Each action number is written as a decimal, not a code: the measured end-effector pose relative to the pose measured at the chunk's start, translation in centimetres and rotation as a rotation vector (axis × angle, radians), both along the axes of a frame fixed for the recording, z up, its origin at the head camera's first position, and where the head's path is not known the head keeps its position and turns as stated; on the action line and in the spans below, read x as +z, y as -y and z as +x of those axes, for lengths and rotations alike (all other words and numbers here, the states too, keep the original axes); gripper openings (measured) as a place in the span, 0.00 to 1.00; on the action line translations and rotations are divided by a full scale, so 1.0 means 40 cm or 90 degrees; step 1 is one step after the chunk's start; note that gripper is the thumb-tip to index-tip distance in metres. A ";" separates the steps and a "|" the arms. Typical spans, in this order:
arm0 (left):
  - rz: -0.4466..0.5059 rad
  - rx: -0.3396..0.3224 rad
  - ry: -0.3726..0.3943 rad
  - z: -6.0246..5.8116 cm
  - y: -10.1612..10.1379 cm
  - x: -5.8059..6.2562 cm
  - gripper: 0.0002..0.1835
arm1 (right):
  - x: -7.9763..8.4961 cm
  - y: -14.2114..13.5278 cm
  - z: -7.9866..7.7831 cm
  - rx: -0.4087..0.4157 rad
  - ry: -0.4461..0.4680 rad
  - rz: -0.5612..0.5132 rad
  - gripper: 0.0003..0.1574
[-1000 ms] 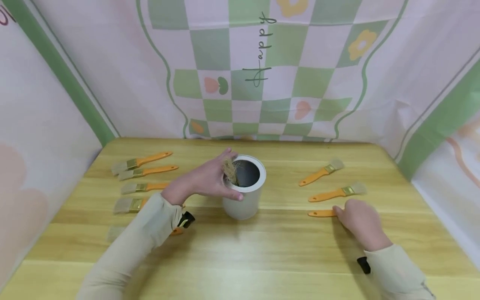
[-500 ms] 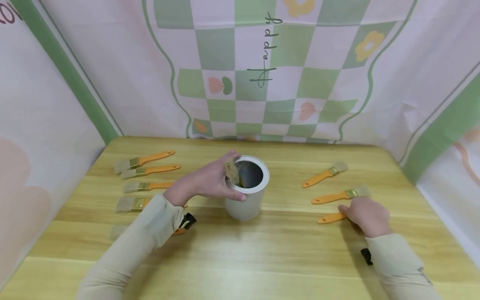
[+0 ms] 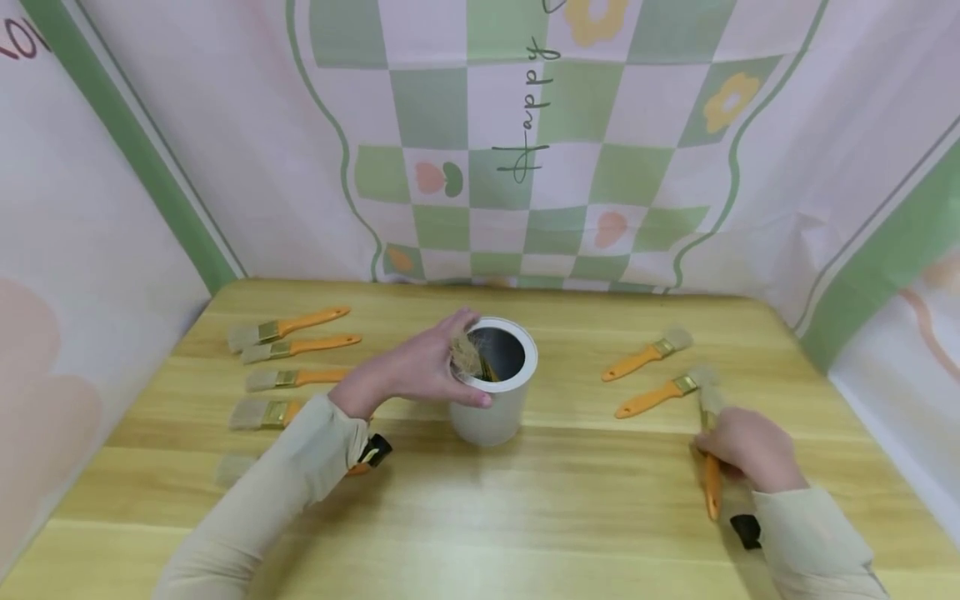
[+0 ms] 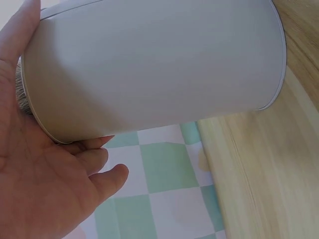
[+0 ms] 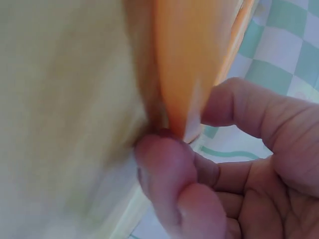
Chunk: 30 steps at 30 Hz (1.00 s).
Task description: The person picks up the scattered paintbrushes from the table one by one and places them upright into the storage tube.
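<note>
A white can (image 3: 487,423) with a dark inside stands mid-table. My left hand (image 3: 427,365) grips its rim from the left, thumb in front and fingers behind. Tan bristles (image 3: 466,355) stick up out of the can next to that palm. On the right, my right hand (image 3: 753,448) pinches a paintbrush (image 3: 712,493), its orange handle pointing toward me and its bristles away. In the right wrist view the orange handle (image 5: 187,59) runs between thumb and fingers, blurred. In the left wrist view the can's smooth side (image 4: 159,64) fills the upper part.
Two paintbrushes lie on the right, a farther one (image 3: 637,362) and a nearer one (image 3: 652,400) whose bristles overlap the held brush in view. Several more, such as one paintbrush (image 3: 303,323), lie on the left, partly under the left forearm. A patterned cloth (image 3: 525,217) hangs behind the table (image 3: 525,517).
My right hand has turned the paintbrush from lying sideways, handle to the left, to handle toward me, moving slightly right and nearer. My left hand stays on the can.
</note>
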<state>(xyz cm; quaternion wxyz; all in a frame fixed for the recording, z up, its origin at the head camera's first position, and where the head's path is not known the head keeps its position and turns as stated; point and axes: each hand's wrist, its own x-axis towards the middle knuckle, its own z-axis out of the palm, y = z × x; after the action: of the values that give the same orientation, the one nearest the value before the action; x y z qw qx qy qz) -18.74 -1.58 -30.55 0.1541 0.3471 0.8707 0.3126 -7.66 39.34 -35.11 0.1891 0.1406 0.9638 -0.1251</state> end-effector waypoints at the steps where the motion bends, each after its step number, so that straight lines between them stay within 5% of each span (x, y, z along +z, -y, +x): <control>1: 0.002 0.000 0.000 0.000 0.000 -0.002 0.64 | -0.003 -0.004 0.003 -0.004 0.000 -0.004 0.21; 14: 0.007 0.012 0.005 0.000 0.001 -0.013 0.63 | 0.019 -0.030 0.015 -0.001 -0.042 -0.038 0.17; 22: 0.026 0.002 -0.010 -0.007 -0.002 -0.015 0.59 | 0.061 -0.018 0.009 -0.018 -0.142 -0.014 0.21; 30: 0.004 0.010 0.001 -0.006 -0.003 -0.009 0.62 | 0.060 -0.014 0.007 -0.069 -0.260 -0.008 0.23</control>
<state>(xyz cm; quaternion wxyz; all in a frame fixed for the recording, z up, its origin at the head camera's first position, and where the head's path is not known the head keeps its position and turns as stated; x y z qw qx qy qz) -18.98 -1.48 -30.92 0.1510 0.3408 0.8723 0.3165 -7.39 39.89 -32.71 -0.0164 0.1626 0.9724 -0.1666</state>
